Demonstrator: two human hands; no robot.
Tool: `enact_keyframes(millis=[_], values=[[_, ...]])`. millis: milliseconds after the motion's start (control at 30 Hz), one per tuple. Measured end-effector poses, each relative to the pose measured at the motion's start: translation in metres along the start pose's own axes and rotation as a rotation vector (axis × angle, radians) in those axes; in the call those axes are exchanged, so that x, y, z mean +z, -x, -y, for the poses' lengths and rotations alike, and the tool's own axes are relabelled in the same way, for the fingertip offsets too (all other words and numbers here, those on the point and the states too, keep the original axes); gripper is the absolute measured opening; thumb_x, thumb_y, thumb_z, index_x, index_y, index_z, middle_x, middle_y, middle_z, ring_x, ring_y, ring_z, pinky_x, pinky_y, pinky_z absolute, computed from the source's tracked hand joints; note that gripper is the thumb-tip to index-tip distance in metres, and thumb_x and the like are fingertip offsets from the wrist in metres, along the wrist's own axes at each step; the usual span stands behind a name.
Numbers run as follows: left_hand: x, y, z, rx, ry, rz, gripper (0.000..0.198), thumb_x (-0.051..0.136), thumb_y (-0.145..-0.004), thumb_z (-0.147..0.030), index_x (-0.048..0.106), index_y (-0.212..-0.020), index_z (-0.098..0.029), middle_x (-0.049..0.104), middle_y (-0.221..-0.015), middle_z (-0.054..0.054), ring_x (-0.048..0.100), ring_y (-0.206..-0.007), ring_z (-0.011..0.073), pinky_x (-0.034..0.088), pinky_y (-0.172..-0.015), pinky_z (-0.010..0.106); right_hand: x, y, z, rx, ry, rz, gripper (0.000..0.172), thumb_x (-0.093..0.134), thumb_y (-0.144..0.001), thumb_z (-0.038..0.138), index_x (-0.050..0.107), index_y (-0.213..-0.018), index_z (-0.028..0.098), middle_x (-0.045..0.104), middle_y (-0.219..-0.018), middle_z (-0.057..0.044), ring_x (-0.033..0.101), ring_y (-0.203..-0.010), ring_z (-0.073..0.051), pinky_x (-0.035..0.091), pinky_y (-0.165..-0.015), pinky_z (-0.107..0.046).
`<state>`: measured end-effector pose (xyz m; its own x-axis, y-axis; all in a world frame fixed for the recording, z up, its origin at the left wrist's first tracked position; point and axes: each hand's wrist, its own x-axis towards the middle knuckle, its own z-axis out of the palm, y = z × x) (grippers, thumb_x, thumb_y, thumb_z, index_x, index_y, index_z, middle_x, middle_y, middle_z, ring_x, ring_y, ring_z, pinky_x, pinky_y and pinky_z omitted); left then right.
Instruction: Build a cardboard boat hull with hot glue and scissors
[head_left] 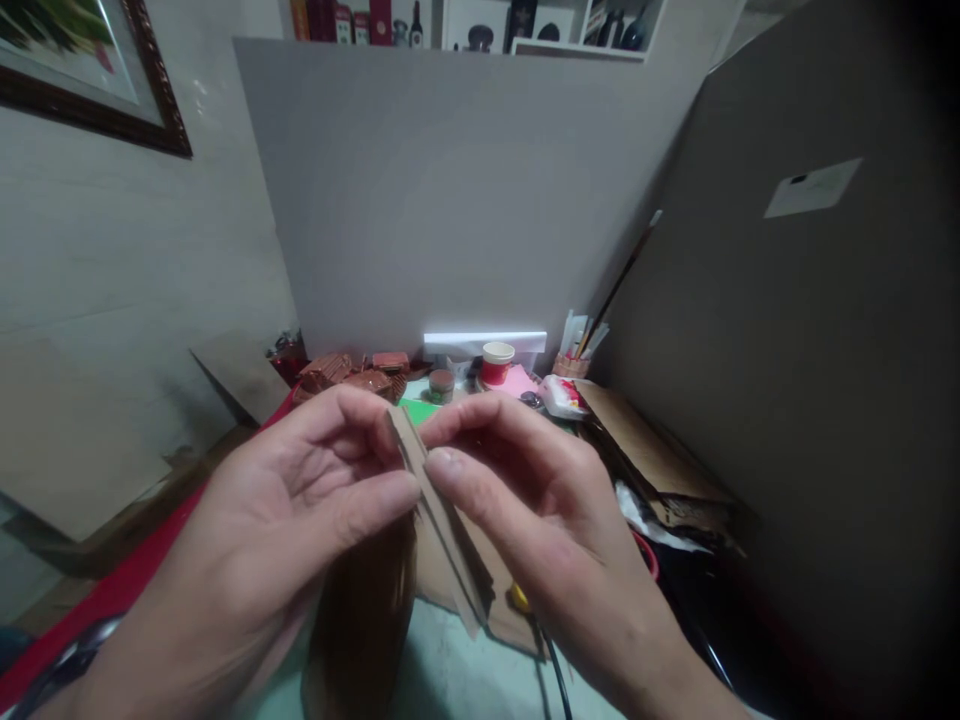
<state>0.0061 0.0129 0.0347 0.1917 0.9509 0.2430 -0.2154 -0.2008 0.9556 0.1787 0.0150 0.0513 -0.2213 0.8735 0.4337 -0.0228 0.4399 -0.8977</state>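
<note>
A narrow folded strip of brown cardboard (444, 520) is held up between both hands in the middle of the view, slanting down to the right. My left hand (300, 510) pinches its upper part from the left, thumb on the near side. From the right, my right hand (532, 490) grips the same strip between thumb and fingers, close to the left thumb. Below it, a flat piece of cardboard (517, 622) lies on the pale green table top (457, 670). A brown, shiny, rounded object (360, 620) stands under my left hand, partly hidden by it.
Toward the back are a red and white cup (496, 364), a small jar (441, 386), brown wrapped bundles (352, 375) and a brush holder (573, 365). Stacked cardboard sheets (652, 440) lie at right. Grey panels (465, 200) rise behind and to the right. A black cable (556, 670) runs toward me.
</note>
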Motion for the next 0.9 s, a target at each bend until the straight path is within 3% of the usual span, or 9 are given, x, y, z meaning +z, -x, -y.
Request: enact_keyframes(millis=[167,333,467,667,900], values=[[0.004,-0.002,-0.002,0.028,0.001,-0.084,0.024,0.086,-0.076,-0.036,0.071,-0.092,-0.027,0.073,-0.087,0.001,0.072,-0.080,0.0182,0.062,-0.068,0.022,-0.001,0.000,-0.001,-0.089,0.111,0.001,0.006,0.061,-0.097,0.018,0.067,-0.098,0.019,0.070,-0.097,0.003,0.068,-0.091,-0.011,0.053,-0.081,-0.022],[-0.001,-0.003,0.001,0.136,-0.086,-0.147,0.023,0.085,-0.078,-0.032,0.068,-0.094,-0.030,0.068,-0.079,-0.006,0.066,-0.067,0.0093,0.057,-0.061,0.012,-0.003,0.005,-0.006,-0.226,0.265,0.041,0.009,0.068,-0.096,0.023,0.066,-0.105,0.022,0.068,-0.100,0.003,0.067,-0.089,-0.012,0.052,-0.086,-0.027],[-0.003,-0.004,0.003,0.200,-0.173,-0.167,0.025,0.085,-0.078,-0.033,0.066,-0.094,-0.032,0.070,-0.082,-0.007,0.070,-0.075,0.0108,0.059,-0.066,0.011,-0.002,0.007,-0.006,-0.306,0.327,0.009,0.006,0.065,-0.094,0.013,0.066,-0.095,0.019,0.069,-0.097,0.003,0.067,-0.090,-0.011,0.051,-0.083,-0.026],[0.007,-0.003,-0.003,0.205,-0.151,-0.266,0.030,0.088,-0.066,-0.015,0.068,-0.082,-0.030,0.071,-0.076,-0.009,0.068,-0.072,0.0092,0.057,-0.066,0.007,0.003,0.007,-0.003,-0.213,0.194,-0.045,0.012,0.066,-0.088,0.008,0.065,-0.085,0.020,0.072,-0.102,0.002,0.069,-0.100,-0.015,0.053,-0.093,-0.030],[0.012,-0.001,-0.005,0.242,-0.196,-0.313,0.031,0.089,-0.063,-0.013,0.069,-0.078,-0.031,0.072,-0.077,-0.010,0.070,-0.075,0.0080,0.056,-0.073,0.005,0.000,0.005,0.002,-0.123,0.104,-0.056,0.016,0.068,-0.088,0.013,0.068,-0.073,0.019,0.076,-0.101,0.001,0.071,-0.097,-0.017,0.050,-0.100,-0.034]])
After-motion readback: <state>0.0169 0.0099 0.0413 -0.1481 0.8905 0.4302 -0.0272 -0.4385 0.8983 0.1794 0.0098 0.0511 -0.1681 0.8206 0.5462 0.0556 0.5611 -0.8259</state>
